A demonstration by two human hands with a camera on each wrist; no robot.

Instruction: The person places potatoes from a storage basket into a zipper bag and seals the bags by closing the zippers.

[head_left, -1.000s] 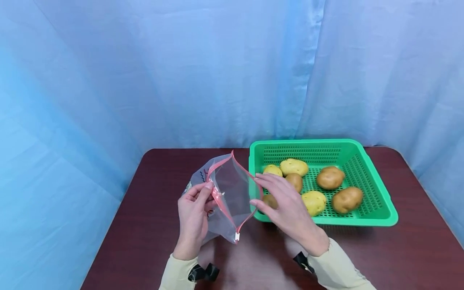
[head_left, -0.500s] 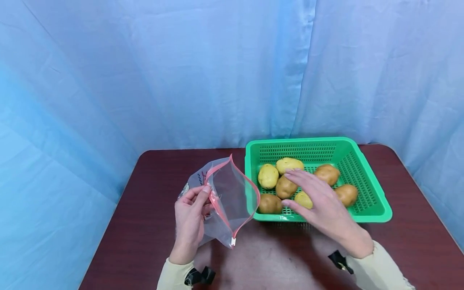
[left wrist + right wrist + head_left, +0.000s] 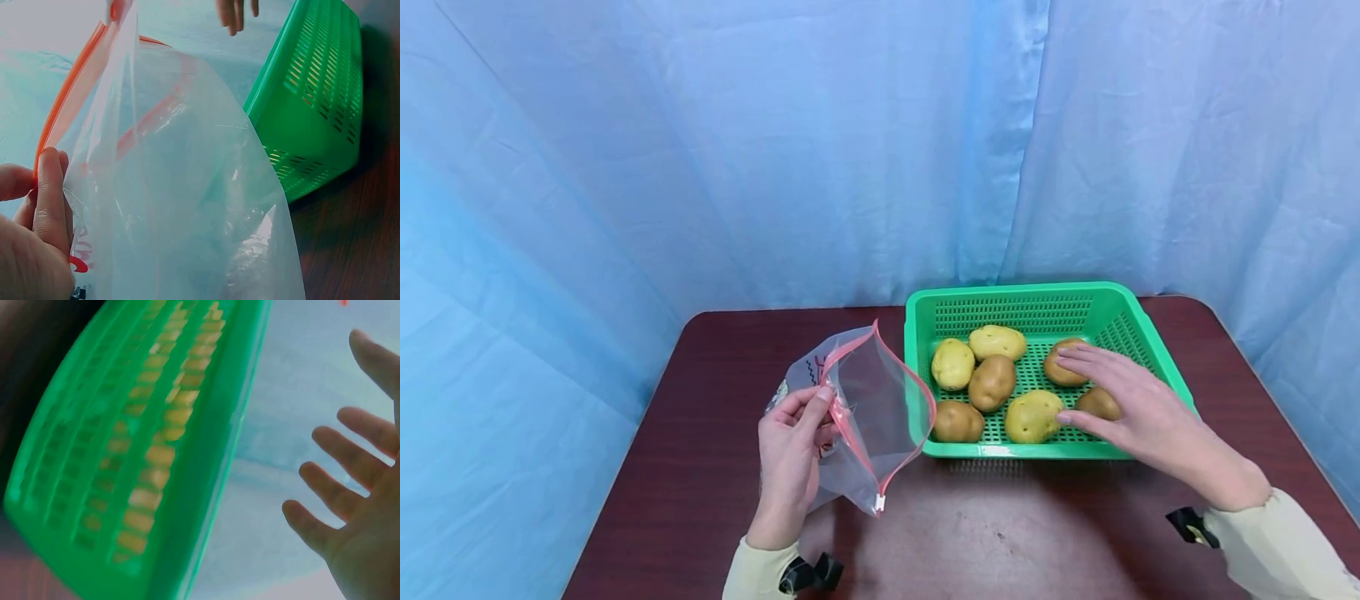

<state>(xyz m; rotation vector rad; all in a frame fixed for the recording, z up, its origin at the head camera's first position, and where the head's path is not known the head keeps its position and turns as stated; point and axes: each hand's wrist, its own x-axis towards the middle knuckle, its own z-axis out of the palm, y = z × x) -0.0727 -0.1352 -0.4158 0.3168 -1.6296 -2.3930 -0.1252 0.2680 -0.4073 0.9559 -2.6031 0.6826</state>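
My left hand [image 3: 793, 454] pinches one side of the mouth of a clear zip bag [image 3: 880, 400] between thumb and fingers. The bag's pink-edged mouth gapes toward the right, and its white slider [image 3: 879, 502] hangs at the lower corner. In the left wrist view the bag [image 3: 187, 187] looks flat and holds nothing visible. My right hand [image 3: 1138, 408] hovers with spread fingers above the right part of a green basket [image 3: 1045, 452]. Under it are a brown potato [image 3: 1064, 363] and another brown potato [image 3: 1098, 403], both partly hidden. A yellow potato [image 3: 1034, 417] lies near the thumb.
Several more potatoes, such as a long yellow one [image 3: 997, 342] and a brown one [image 3: 992, 383], lie in the left part of the basket. The dark red table [image 3: 700, 467] has rounded back corners. A blue curtain [image 3: 850, 150] hangs behind it.
My right hand has left the bag's edge and moved right across the basket, fingers spread. My left hand keeps its pinch on the bag. The head view has shifted slightly.
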